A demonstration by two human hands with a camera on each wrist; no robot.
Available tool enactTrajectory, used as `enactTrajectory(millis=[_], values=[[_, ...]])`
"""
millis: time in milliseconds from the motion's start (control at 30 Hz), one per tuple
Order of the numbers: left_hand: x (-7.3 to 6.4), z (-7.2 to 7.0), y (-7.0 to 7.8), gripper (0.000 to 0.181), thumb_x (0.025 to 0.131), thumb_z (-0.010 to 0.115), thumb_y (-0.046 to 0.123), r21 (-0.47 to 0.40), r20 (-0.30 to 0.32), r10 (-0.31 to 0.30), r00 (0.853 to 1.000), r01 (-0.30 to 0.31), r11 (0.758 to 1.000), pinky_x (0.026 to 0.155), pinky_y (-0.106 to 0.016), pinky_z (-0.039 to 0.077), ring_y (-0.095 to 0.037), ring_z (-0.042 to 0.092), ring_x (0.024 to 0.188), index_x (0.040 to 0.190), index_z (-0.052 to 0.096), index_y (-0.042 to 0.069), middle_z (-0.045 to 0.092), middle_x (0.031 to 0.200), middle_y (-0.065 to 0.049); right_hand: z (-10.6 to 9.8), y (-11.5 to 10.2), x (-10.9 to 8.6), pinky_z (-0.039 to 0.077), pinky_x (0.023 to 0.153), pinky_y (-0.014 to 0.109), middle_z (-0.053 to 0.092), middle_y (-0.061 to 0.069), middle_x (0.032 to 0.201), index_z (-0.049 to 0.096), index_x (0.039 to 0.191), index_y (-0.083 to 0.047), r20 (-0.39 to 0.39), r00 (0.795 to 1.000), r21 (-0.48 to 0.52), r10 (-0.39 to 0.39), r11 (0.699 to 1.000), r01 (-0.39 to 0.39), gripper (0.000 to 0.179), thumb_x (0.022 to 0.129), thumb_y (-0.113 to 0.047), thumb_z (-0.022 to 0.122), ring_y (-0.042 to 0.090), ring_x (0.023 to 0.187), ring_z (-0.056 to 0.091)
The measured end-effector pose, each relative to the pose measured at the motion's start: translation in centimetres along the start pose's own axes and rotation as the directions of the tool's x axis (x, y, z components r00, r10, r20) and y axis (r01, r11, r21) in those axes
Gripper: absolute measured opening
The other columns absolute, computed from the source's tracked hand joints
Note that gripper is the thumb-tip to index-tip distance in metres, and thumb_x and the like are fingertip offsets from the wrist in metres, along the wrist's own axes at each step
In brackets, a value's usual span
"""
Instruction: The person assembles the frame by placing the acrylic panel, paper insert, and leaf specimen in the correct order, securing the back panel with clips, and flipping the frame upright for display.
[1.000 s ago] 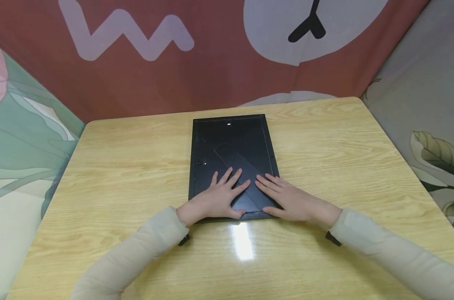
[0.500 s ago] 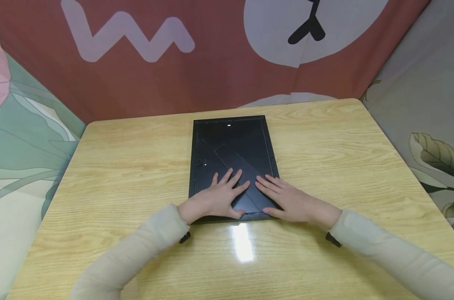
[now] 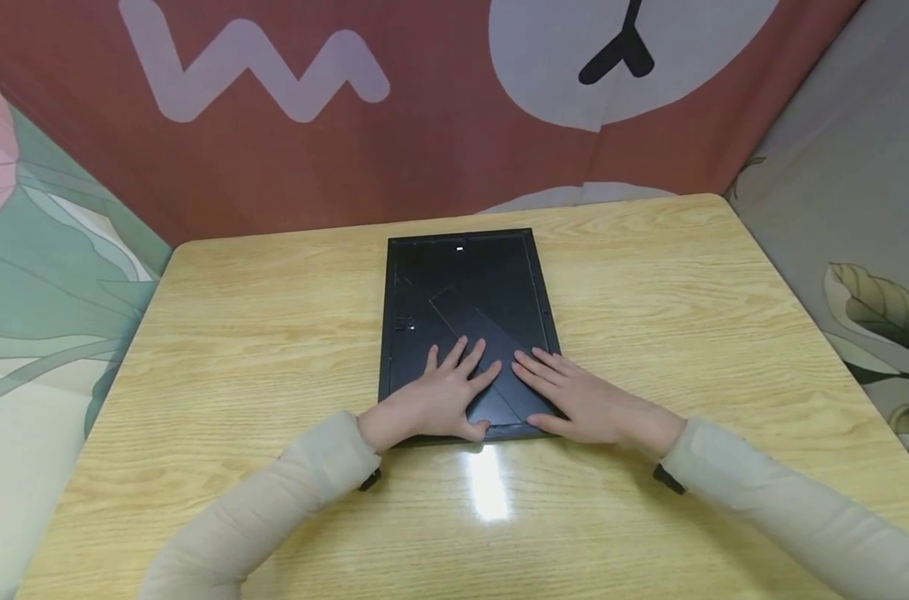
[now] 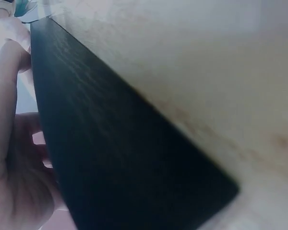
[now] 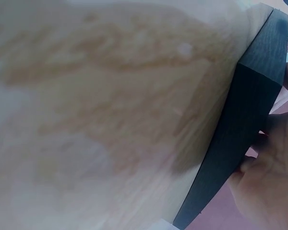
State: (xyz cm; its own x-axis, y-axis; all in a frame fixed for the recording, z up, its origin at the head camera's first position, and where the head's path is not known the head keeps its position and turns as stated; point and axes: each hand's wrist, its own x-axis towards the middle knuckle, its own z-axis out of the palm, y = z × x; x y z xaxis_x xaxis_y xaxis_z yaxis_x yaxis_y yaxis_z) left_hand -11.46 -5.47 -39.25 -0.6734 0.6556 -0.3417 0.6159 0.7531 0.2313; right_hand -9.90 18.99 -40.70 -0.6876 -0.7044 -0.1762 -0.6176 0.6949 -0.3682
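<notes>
A black picture frame (image 3: 476, 275) lies face down on the wooden table, its backing board with a diagonal stand strip turned upward. My left hand (image 3: 442, 396) rests with spread fingers on the near left part of the backing, thumb by the near edge. On the near right corner lies my right hand (image 3: 585, 400), its fingers extended across the backing. The frame's dark side (image 4: 110, 129) fills much of the left wrist view, beside the left hand (image 4: 24, 182). In the right wrist view the frame's edge (image 5: 235, 124) runs beside the right hand (image 5: 271, 167). Neither hand grips anything.
The light wooden table (image 3: 259, 333) extends around the frame on all sides. A red patterned cloth (image 3: 439, 150) hangs behind its far edge. Printed cloths stand at the left (image 3: 57, 275) and right (image 3: 836, 192). A bright light reflection lies on the near tabletop.
</notes>
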Motion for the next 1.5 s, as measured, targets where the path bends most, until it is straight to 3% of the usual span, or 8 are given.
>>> enactTrajectory(millis=[533, 1000, 1233, 1500], values=[[-0.06, 0.32, 0.25, 0.08, 0.087, 0.056, 0.051, -0.024, -0.013, 0.011, 1.0, -0.011, 1.0, 0.113, -0.07, 0.015, -0.039, 0.003, 0.149, 0.153, 0.023, 0.02, 0.005, 0.161, -0.015, -0.1, -0.26, -0.43, 0.02, 0.118, 0.058, 0.02, 0.012, 0.16, 0.024, 0.152, -0.009, -0.002, 1.0, 0.007, 0.015, 1.0, -0.015, 0.067, 0.098, -0.04, 0.049, 0.038, 0.147, 0.016], [-0.56, -0.03, -0.44, 0.077, 0.089, 0.048, 0.065, 0.023, -0.016, 0.006, 1.0, -0.006, 1.0, 0.115, -0.066, 0.018, -0.034, 0.006, 0.15, 0.152, 0.024, 0.027, 0.006, 0.162, -0.01, 0.02, -0.11, -0.22, 0.019, 0.119, 0.054, 0.018, 0.008, 0.161, 0.024, 0.152, -0.011, 0.002, 1.0, -0.026, 0.009, 1.0, -0.009, 0.07, 0.096, -0.043, 0.051, 0.033, 0.148, 0.014], [-0.49, 0.27, -0.6, 0.076, 0.088, 0.05, 0.065, 0.022, -0.031, -0.019, 0.999, 0.02, 1.0, 0.114, -0.068, 0.015, -0.036, 0.004, 0.149, 0.152, 0.025, 0.03, 0.004, 0.162, -0.01, 0.1, 0.06, -0.02, 0.018, 0.119, 0.056, 0.02, 0.011, 0.16, 0.025, 0.152, -0.009, -0.005, 1.0, -0.04, -0.024, 0.999, 0.024, 0.068, 0.098, -0.044, 0.048, 0.035, 0.148, 0.016], [-0.21, 0.3, -0.31, 0.078, 0.088, 0.053, 0.061, 0.0, -0.016, -0.022, 1.0, 0.022, 1.0, 0.112, -0.071, 0.016, -0.04, 0.002, 0.149, 0.152, 0.024, 0.027, 0.003, 0.162, -0.013, 0.11, -0.04, -0.1, 0.018, 0.119, 0.056, 0.02, 0.011, 0.16, 0.025, 0.152, -0.008, -0.001, 1.0, -0.027, -0.024, 0.999, 0.024, 0.068, 0.098, -0.043, 0.048, 0.035, 0.148, 0.017]])
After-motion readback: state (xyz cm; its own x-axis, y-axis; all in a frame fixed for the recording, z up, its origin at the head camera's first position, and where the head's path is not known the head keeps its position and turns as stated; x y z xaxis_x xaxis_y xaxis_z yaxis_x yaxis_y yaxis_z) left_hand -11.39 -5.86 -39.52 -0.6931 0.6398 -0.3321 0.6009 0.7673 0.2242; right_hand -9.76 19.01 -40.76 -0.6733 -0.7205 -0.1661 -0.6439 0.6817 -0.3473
